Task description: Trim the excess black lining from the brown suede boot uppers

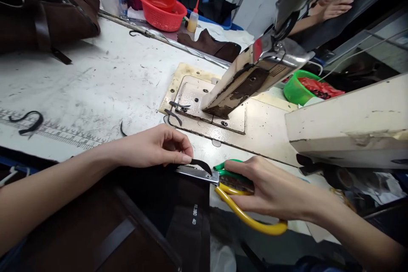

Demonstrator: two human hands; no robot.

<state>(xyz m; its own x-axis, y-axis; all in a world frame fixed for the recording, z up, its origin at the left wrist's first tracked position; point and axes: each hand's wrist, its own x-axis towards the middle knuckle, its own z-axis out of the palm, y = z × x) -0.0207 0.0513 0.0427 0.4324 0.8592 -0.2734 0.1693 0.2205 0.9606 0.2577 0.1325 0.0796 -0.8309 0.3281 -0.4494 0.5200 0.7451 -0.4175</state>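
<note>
My left hand [159,146] pinches a thin dark strip [201,163] at the edge of a dark brown piece [188,212] with small pale print on it. Scissors [236,208] with one green and one yellow handle are in my right hand [270,185], its fingers wrapped through the loops. Their blades [194,173] lie along the edge of the dark piece, just below the strip, pointing left toward my left fingertips. The blade tips are hidden near the left hand. The brown piece hangs over the front edge of the table [95,76].
A sewing machine's metal post [229,85] rises behind my hands, its arm [347,123] at right. Dark scraps [32,122] lie on the table. A brown leather bag [63,17], red baskets [162,8], a glue bottle [193,19] and a green basket [299,87] surround it. Another person's hand [334,8] shows at upper right.
</note>
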